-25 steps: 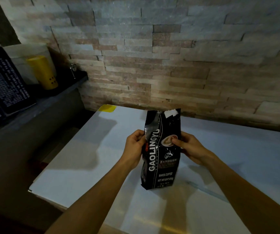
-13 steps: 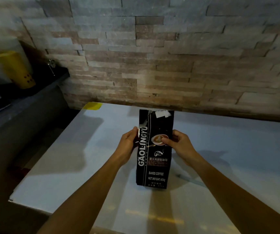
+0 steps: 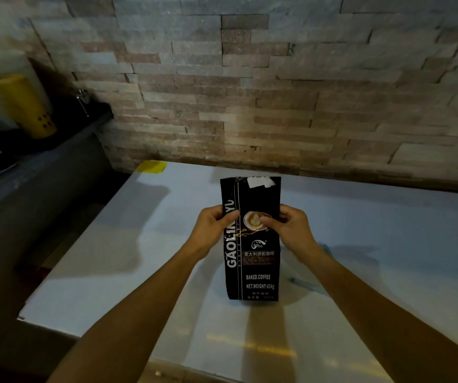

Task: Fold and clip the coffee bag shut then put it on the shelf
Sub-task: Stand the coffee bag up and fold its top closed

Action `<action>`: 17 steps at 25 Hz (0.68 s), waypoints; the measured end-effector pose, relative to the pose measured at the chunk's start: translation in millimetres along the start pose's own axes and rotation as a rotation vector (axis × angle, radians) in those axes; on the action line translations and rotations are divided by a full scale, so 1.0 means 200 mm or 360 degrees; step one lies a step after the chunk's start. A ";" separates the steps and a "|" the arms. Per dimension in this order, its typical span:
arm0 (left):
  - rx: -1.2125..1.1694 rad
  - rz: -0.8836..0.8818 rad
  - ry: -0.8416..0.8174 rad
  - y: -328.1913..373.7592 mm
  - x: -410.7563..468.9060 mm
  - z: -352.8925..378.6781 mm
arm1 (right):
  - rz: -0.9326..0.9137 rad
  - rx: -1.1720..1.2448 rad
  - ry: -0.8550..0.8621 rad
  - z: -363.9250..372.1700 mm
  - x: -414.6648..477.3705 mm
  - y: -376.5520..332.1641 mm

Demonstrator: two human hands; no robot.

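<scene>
At the middle of the frame, the coffee bag [image 3: 251, 261] stands upright on the white counter [image 3: 117, 261], its bottom resting on the surface. Both forearms reach in from the lower edge and meet at the upper half of the bag. The left hand [image 3: 213, 226] grasps the left edge, with the thumb across the front over the white brand letters. The right hand [image 3: 288, 226] grasps the right edge, and its thumb lies on the picture of a coffee cup. The top of the bag is flat and not yet folded.

Compared with half a second ago, the bag stands straighter and faces the camera more squarely, and the hands hold it in nearly the same places.

The front reads "GAOLIN..YU" vertically, partly covered, then "BAKED.COFFEE" and "NET.WEIGHT:454g", with a line of Chinese characters above. At the upper left of the frame, a dark shelf [image 3: 64, 142] carries a yellow cup [image 3: 27, 106].
</scene>
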State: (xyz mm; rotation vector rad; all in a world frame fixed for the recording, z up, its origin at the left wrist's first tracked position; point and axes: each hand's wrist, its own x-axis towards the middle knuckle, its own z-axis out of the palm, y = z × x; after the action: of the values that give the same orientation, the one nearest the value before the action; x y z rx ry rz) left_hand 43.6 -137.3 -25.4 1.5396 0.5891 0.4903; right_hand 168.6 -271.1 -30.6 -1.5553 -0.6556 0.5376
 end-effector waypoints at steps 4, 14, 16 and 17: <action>0.0089 0.0011 -0.0040 -0.01 -0.02 -0.02 | 0.0005 -0.0015 -0.0041 -0.03 -0.01 -0.02; 0.0109 0.0149 -0.0110 0.16 0.02 -0.02 | -0.0050 -0.0140 -0.0325 -0.11 0.08 -0.17; 0.0139 0.0145 -0.0102 0.15 0.03 -0.01 | -0.0039 -0.0177 -0.0324 -0.11 0.08 -0.17; 0.0142 0.0140 -0.0093 0.14 0.03 -0.01 | -0.0028 -0.0195 -0.0334 -0.11 0.09 -0.16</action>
State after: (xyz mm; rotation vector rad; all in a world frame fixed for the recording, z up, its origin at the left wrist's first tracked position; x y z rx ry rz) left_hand 48.6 -131.6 2.4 1.6646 0.5052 0.4898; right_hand 193.7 -274.7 4.9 -1.6189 -0.8753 0.6633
